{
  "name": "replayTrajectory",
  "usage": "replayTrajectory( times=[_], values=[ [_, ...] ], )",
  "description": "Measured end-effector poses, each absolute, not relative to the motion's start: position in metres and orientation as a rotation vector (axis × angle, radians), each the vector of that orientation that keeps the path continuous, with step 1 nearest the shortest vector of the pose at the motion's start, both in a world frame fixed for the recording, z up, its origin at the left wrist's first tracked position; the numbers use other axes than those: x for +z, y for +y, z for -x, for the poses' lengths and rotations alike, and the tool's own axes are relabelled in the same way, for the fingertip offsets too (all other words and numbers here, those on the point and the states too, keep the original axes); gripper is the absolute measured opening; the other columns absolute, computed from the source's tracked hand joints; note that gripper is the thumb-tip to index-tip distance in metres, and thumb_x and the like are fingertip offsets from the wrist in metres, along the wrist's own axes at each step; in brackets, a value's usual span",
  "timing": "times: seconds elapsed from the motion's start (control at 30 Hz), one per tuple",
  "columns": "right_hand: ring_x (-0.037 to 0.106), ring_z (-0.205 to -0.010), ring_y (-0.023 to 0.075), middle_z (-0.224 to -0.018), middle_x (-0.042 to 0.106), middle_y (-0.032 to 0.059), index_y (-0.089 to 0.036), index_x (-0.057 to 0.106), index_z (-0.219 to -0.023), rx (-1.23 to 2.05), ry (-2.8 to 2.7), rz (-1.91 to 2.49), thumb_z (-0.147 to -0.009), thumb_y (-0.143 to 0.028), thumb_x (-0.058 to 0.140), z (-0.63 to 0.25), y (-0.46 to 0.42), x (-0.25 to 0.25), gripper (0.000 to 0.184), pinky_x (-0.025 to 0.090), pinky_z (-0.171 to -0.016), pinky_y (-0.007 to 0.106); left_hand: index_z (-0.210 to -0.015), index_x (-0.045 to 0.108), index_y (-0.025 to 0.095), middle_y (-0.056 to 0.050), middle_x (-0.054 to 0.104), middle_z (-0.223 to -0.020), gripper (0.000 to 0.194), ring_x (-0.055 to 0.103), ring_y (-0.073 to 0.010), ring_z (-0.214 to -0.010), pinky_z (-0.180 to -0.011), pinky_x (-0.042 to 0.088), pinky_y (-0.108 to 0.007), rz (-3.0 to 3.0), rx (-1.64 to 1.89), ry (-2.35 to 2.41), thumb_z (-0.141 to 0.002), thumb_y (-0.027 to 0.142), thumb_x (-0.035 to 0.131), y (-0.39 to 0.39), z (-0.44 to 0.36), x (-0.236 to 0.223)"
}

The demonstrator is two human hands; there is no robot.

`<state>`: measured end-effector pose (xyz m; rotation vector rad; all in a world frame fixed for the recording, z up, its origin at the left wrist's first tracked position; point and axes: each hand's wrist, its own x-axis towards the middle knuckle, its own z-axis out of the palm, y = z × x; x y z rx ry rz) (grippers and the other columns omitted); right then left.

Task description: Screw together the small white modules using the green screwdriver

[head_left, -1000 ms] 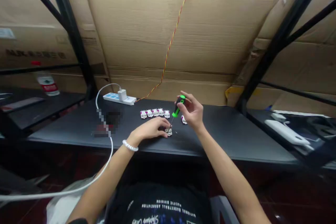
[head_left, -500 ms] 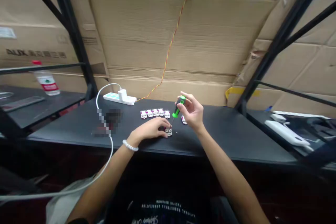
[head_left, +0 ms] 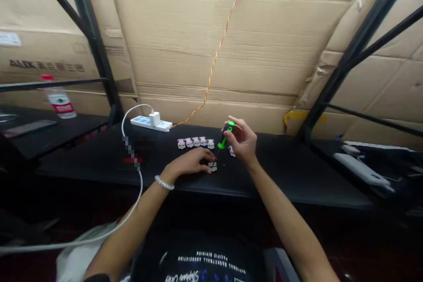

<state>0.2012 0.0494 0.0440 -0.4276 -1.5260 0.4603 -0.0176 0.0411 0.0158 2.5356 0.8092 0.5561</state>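
Note:
My right hand (head_left: pixel 245 142) is closed around the black-and-green handle of a screwdriver (head_left: pixel 226 136), which is tilted, its thin shaft running down to the left. Under its tip lies a small white part (head_left: pixel 213 166) on the black tabletop. My left hand (head_left: pixel 193 161) rests on the table with its fingers bent and closed on the left side of that part, hiding some of it. Several similar white-and-purple parts (head_left: pixel 196 142) stand in a row just beyond my left hand. One more such part (head_left: pixel 231 151) sits partly behind my right hand.
A white power strip (head_left: pixel 142 121) with a plugged-in charger (head_left: pixel 154 118) lies at the back left, its white cable (head_left: pixel 140 189) crossing the table toward me. Cardboard (head_left: pixel 211 53) walls the back. Black metal posts (head_left: pixel 99 48) flank the table, and a water bottle (head_left: pixel 62 102) stands beyond the left one.
Both hands, the screwdriver and the white parts hold nearly the same places. The background looks brighter and the tabletop darker now.

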Motion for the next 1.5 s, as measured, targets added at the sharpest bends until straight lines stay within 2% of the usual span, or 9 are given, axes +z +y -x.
replayTrajectory(
  times=[0.17,0.4,0.77,1.07,1.3,1.5],
  values=[
    [0.075,-0.093,0.019,-0.11,0.072,0.0043,-0.031,0.074,-0.131,0.458,-1.52,0.396,-0.092,-0.036,0.083,-0.2013,0.0497,0.0431,0.041,0.066,-0.087,0.036,-0.11,0.082,0.019,-0.01,0.077,-0.129,0.024,0.07,-0.0283,-0.123,-0.112,0.049,-0.039,-2.533,0.556,0.82,-0.087,0.02,0.087,0.0402,0.0169,0.0169],
    [0.075,-0.094,0.0215,-0.11,0.072,0.0072,-0.026,0.073,-0.131,0.429,-1.522,0.443,-0.091,-0.044,0.082,-0.201,0.0497,0.044,0.044,0.067,-0.087,0.039,-0.111,0.082,0.02,-0.01,0.077,-0.13,0.024,0.07,-0.0293,-0.123,-0.113,0.049,-0.039,-2.536,0.552,0.822,-0.087,0.021,0.087,0.0393,0.0176,0.0176],
    [0.074,-0.093,0.0214,-0.109,0.072,0.0065,-0.028,0.073,-0.131,0.436,-1.527,0.449,-0.09,-0.046,0.083,-0.2007,0.0498,0.0435,0.046,0.066,-0.086,0.039,-0.112,0.082,0.019,-0.011,0.076,-0.132,0.025,0.069,-0.0297,-0.125,-0.113,0.049,-0.04,-2.54,0.543,0.835,-0.087,0.022,0.087,0.0411,0.0175,0.0163],
    [0.073,-0.092,0.019,-0.107,0.071,0.0045,-0.03,0.075,-0.13,0.426,-1.516,0.404,-0.09,-0.037,0.085,-0.2014,0.0495,0.0444,0.042,0.064,-0.084,0.035,-0.112,0.082,0.019,-0.01,0.076,-0.132,0.025,0.069,-0.0289,-0.125,-0.114,0.049,-0.039,-2.547,0.545,0.829,-0.088,0.023,0.087,0.0399,0.0176,0.0172],
    [0.074,-0.094,0.0214,-0.109,0.072,0.0054,-0.03,0.074,-0.129,0.415,-1.517,0.457,-0.089,-0.044,0.084,-0.2013,0.0497,0.0441,0.044,0.065,-0.086,0.038,-0.112,0.082,0.02,-0.009,0.077,-0.13,0.024,0.069,-0.0281,-0.124,-0.113,0.049,-0.039,-2.52,0.562,0.816,-0.088,0.024,0.087,0.0405,0.0172,0.0163],
    [0.074,-0.094,0.0207,-0.107,0.071,0.005,-0.029,0.074,-0.129,0.394,-1.517,0.43,-0.09,-0.041,0.084,-0.2012,0.0494,0.0448,0.042,0.065,-0.085,0.037,-0.113,0.083,0.02,-0.01,0.077,-0.13,0.026,0.07,-0.0294,-0.124,-0.112,0.049,-0.038,-2.519,0.562,0.828,-0.087,0.023,0.087,0.0412,0.0171,0.0155]
  ],
)
